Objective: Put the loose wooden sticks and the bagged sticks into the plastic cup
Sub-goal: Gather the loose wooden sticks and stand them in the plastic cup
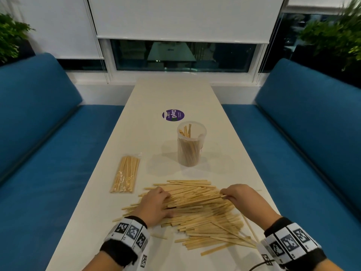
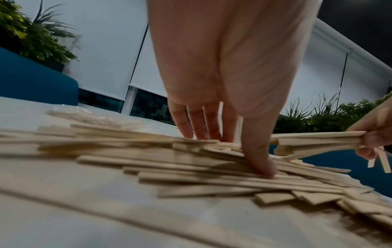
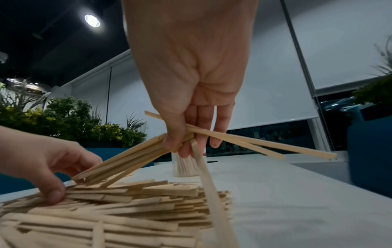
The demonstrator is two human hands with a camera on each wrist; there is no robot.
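Our left hand [image 1: 154, 206] presses flat-fingered on the loose wooden sticks [image 1: 203, 216] piled on the table [image 1: 172, 94], our right hand [image 1: 240, 196] pinches a raised bundle of them, while the bagged sticks [image 1: 126, 174] lie left of the plastic cup [image 1: 191, 145].

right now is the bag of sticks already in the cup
No, the bag of sticks lies flat on the table, left of the plastic cup, which holds only loose sticks.
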